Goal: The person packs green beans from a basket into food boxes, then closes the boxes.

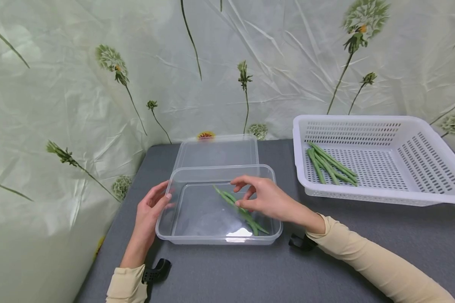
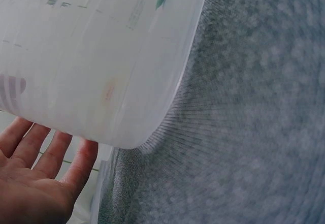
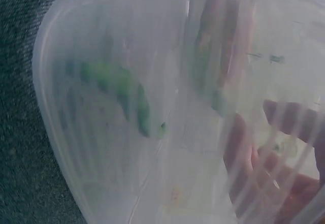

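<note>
A clear plastic container (image 1: 220, 241) stands on the grey table with a few green beans (image 1: 246, 216) lying slantwise on the right part of its floor. My left hand (image 1: 148, 214) is at the container's left side, thumb near the rim; in the left wrist view its relaxed fingers reach the wall. Over the beans, inside the container's outline, hovers my right hand (image 1: 269, 200). Its thumb and fingers are bent and apart, with nothing seen between them. Through the blurry wall in the right wrist view, green beans (image 3: 119, 84) show beside the fingers.
A white perforated basket (image 1: 413, 193) stands at the right, with several green beans (image 1: 327, 164) at its left end. Behind the container lies a clear plastic lid (image 1: 218, 151). A sheet printed with dandelions (image 1: 110, 59) hangs behind and to the left of the table (image 1: 227, 273).
</note>
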A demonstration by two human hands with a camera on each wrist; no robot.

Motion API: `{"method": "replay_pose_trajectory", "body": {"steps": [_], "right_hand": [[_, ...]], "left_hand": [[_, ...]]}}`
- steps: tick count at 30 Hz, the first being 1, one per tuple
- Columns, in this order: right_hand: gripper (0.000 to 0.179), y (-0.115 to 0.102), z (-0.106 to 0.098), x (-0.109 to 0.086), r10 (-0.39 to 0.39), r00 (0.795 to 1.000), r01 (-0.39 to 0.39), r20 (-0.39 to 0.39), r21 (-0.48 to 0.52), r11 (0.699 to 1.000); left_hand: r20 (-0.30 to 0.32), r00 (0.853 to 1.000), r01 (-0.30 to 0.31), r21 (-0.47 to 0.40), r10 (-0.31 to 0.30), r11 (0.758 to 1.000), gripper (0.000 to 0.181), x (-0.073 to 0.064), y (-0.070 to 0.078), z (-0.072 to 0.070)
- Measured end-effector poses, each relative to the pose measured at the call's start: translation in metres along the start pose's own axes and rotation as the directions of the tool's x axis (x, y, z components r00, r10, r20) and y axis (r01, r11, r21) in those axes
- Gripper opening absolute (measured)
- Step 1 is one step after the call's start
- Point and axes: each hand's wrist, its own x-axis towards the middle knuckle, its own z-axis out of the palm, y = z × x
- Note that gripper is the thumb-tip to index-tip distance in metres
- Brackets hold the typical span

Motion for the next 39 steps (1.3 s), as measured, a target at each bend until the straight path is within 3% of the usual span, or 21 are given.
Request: {"method": "replay_pose_trajectory", "body": {"steps": [7,16,21,29,39], "right_hand": [[0.044,-0.001,-0.001,-0.003,-0.021,1.0,0.021,0.0,-0.024,0.999],[0.04,-0.008,-0.014,-0.017,-0.099,0.995,0.1,-0.012,0.071,0.992],[0.038,-0.014,-0.035,-0.029,-0.134,0.99,0.137,-0.036,0.091,0.986],[0.04,-0.019,-0.072,-0.049,-0.117,0.993,0.119,-0.034,0.064,0.991],[0.04,-0.022,-0.122,-0.066,-0.101,0.991,0.088,-0.091,-0.137,0.987]], "left_hand": [[-0.009,1.0,0.009,0.007,-0.009,1.0,0.045,-0.001,0.001,0.0],[-0.008,1.0,-0.003,0.008,0.003,1.0,0.045,0.001,0.002,0.001],[-0.003,1.0,-0.006,0.006,0.006,1.0,0.045,0.0,0.001,0.0],[-0.002,1.0,-0.008,0.0,0.008,1.0,0.045,0.0,0.001,0.0],[0.004,1.0,-0.002,-0.006,0.002,1.0,0.046,0.0,0.001,0.0]]}}
